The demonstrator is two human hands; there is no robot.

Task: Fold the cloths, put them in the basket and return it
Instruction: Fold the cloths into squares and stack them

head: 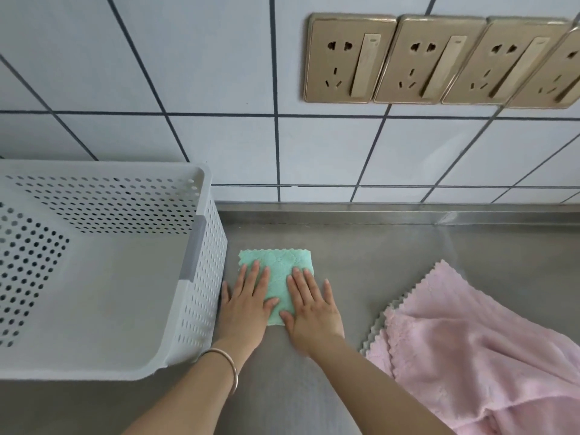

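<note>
Under both flat hands (248,304), green cloth (277,268) lies half hidden.

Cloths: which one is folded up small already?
The green cloth, a neat little square pressed flat under both hands beside the basket. The pink cloth lies loose and rumpled on the right.

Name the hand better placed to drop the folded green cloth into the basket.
Probably left: the left hand lies flat on the green cloth right beside the basket wall; the right hand is farther away.
</note>
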